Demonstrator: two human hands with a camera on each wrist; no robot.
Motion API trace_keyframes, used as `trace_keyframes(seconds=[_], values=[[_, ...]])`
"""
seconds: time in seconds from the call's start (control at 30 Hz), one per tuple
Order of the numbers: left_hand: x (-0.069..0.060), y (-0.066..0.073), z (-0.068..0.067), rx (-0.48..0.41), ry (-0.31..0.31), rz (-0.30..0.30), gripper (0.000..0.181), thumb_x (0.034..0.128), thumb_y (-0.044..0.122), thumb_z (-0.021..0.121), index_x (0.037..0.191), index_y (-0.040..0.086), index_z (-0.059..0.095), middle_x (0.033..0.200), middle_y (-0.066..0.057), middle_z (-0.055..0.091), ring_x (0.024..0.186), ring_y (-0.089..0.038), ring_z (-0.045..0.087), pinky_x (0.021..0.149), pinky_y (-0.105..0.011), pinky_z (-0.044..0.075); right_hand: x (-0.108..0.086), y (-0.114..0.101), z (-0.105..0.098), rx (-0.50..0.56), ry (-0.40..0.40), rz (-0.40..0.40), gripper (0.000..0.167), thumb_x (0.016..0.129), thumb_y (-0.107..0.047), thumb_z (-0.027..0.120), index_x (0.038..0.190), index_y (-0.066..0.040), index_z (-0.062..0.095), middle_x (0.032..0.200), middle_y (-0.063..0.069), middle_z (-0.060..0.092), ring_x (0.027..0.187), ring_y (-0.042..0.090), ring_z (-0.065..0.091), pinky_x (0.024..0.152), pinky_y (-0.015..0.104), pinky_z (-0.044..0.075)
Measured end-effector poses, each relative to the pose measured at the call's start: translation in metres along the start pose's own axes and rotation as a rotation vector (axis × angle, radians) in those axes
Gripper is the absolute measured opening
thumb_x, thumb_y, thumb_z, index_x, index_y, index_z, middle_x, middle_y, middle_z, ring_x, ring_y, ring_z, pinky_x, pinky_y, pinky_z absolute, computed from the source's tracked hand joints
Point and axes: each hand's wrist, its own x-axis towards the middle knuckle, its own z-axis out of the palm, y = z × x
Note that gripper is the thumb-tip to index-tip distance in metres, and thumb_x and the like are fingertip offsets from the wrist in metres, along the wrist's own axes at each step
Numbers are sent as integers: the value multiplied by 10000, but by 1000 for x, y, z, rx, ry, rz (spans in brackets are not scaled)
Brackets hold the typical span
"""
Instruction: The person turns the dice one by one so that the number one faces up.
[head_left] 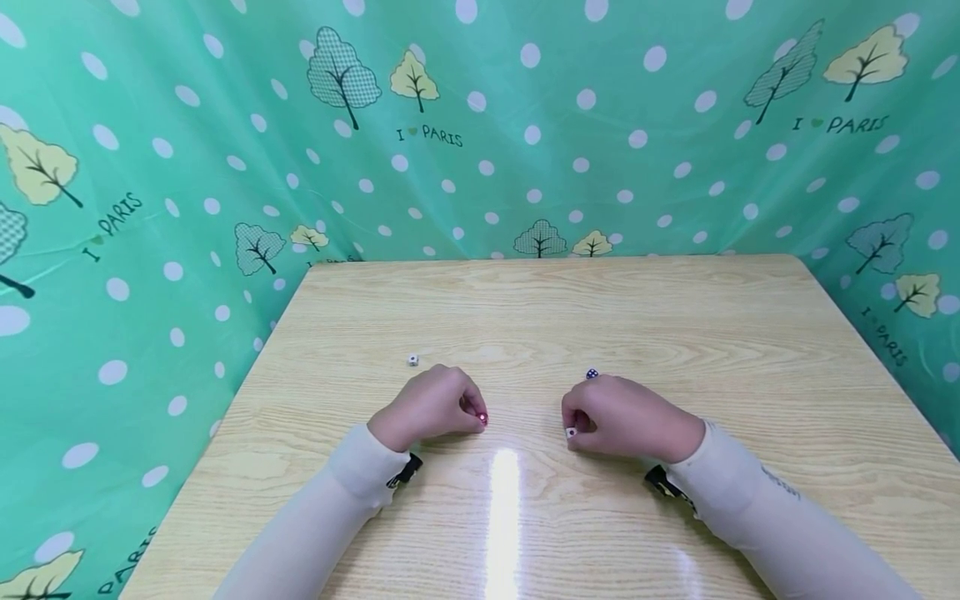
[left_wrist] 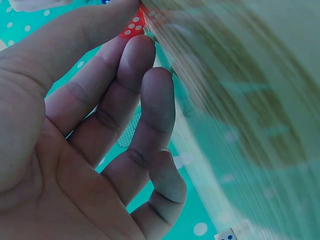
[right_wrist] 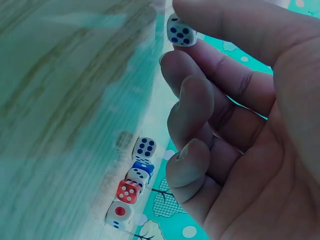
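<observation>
Left grip (head_left: pixel 437 406) pinch-tight on a part-covered red die (head_left: pixel 483 419), right grip (head_left: pixel 628 418) likewise on a part-covered white die (head_left: pixel 572 432).

A lane of open tabletop (head_left: pixel 525 333) runs just right of the red die (head_left: pixel 483 419).
From that die the lane stretches away to the green curtain (head_left: pixel 502 79), the far barrier. Left of the die, the left hand (head_left: pixel 433 406) and its sleeve (head_left: pixel 322 500) block passage, with a loose white die (head_left: pixel 413 361) past the knuckles. Across the lane to the die's right is the right hand (head_left: pixel 636 419), pinching a small white die (head_left: pixel 572 432); beyond it a group of dice (right_wrist: pixel 128 191) obstructs, a blue die (head_left: pixel 592 374) showing in the head view.
</observation>
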Motion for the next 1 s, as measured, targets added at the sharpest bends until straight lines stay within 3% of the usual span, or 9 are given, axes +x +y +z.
trace_keyframes(seconds=[0.77, 1.0], values=[[1, 0, 0, -8, -3, -7, 116, 819, 237, 876, 774, 295, 786, 726, 216, 676, 699, -23, 621, 682, -277, 522, 1, 0, 3, 46, 5, -42, 206, 833, -183, 821, 757, -283, 658, 698, -163, 558, 634, -17, 474, 628, 208, 448], [1, -1, 0, -12, -6, 1, 95, 826, 217, 868, 792, 270, 797, 735, 209, 681, 703, -26, 625, 691, -277, 525, 1, 3, 6, 36, -11, -12, 205, 847, -237, 820, 765, -317, 651, 697, -188, 549, 638, -19, 485, 643, 208, 460]])
